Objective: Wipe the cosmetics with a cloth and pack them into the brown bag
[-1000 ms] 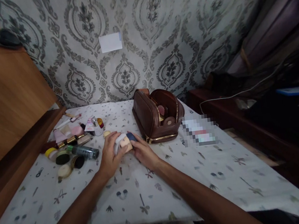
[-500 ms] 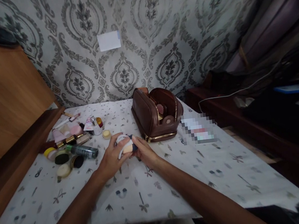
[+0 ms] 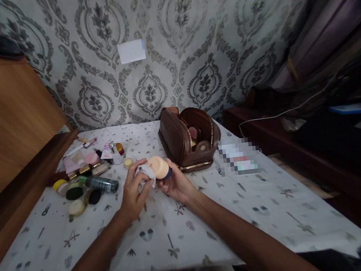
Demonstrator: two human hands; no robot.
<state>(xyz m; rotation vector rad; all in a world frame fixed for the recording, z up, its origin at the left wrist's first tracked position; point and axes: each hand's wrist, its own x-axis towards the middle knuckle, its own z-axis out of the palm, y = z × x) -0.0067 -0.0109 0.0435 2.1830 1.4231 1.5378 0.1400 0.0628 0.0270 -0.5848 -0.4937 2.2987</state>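
Over the middle of the table, my right hand (image 3: 177,187) grips a small round jar (image 3: 158,167) with a peach lid and a dark blue body. The jar is tilted, its lid turned up and toward the left. My left hand (image 3: 135,192) is closed on a crumpled pale grey cloth (image 3: 144,174), held against the jar's left side. Just behind my hands stands a brown cosmetic bag (image 3: 176,140), unzipped, with a few items showing inside. A little yellow pot (image 3: 128,162) sits on the table beyond my left fingers.
Several cosmetics lie at the left, among them a dark green bottle (image 3: 103,184), a cream-lidded jar (image 3: 76,207) and a white bottle (image 3: 115,154). A pixelated flat item (image 3: 239,155) lies right of the bag. A wooden cabinet (image 3: 7,98) borders the left side.
The cloth has slid off the jar's lid to its left side. My right hand has turned the jar, so more of the peach lid shows. The bag has stayed put.
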